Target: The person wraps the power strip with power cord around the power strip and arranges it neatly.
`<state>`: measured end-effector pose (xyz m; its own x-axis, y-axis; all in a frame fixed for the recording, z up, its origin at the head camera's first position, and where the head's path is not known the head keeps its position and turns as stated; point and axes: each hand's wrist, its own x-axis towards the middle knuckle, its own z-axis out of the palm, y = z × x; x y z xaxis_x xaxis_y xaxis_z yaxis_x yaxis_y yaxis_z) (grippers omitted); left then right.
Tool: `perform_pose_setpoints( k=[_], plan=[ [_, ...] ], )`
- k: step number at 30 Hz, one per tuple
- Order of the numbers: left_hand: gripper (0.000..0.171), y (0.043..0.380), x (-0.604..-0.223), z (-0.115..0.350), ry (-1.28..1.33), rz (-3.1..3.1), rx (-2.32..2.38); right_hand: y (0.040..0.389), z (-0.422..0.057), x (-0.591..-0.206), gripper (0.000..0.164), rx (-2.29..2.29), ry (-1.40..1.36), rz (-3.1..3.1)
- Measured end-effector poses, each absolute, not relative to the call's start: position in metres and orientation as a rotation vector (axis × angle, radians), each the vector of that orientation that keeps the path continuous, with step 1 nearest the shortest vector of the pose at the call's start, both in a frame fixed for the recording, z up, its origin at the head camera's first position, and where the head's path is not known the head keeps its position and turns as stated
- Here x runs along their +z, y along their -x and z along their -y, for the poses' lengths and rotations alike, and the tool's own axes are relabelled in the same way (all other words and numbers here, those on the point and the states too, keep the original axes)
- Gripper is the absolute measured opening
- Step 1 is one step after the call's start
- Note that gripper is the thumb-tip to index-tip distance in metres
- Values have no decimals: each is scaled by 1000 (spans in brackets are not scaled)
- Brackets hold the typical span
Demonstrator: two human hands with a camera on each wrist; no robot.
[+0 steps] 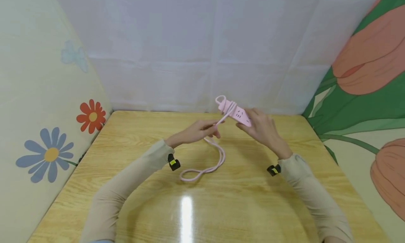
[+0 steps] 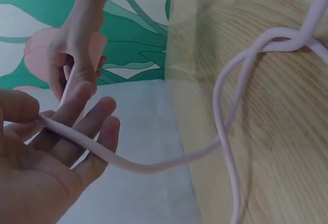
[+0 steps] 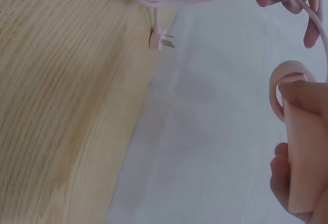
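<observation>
A pink power strip [image 1: 241, 115] is held above the far part of the table, tilted, its socket holes showing in the head view. My right hand [image 1: 262, 128] grips its right end. Several turns of the pink cord [image 1: 222, 155] wrap around the strip's other end, and a loop sticks up there. From those turns the cord runs to my left hand [image 1: 201, 131], which pinches it between thumb and finger; the other fingers are spread in the left wrist view. The rest trails down in twisted loops onto the table. The plug [image 3: 156, 38], with metal prongs, shows in the right wrist view.
The wooden table [image 1: 246, 200] has a bright light reflection near its front. White cloth [image 1: 158, 60] hangs behind the far edge. Panels painted with flowers [image 1: 51, 154] stand along the left and right sides.
</observation>
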<state>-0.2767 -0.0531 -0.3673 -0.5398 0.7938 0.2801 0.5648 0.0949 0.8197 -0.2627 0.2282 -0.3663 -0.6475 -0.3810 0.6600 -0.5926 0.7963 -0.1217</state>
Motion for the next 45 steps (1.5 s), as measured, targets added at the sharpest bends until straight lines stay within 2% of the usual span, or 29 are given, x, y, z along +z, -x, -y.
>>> perform_pose_setpoints(
  k=[3, 14, 23, 33, 45],
  plan=[
    [40, 276, -366, 52, -1321, -2072, 1422, 262, -227, -364, 54, 444, -672, 2345],
    [26, 276, -369, 42, -1379, -2031, 1433, 260, -226, -361, 58, 407, -613, 2299],
    [12, 271, -370, 27, -1305, -1994, 1471, 256, -219, -355, 58, 442, -602, 2210],
    [15, 268, -378, 21, -1184, -1992, 1445, 251, -215, -345, 58, 521, -620, 2211],
    [16, 272, -381, 15, -1171, -2006, 1516, 238, -206, -327, 57, 628, -684, 2190]
  ],
)
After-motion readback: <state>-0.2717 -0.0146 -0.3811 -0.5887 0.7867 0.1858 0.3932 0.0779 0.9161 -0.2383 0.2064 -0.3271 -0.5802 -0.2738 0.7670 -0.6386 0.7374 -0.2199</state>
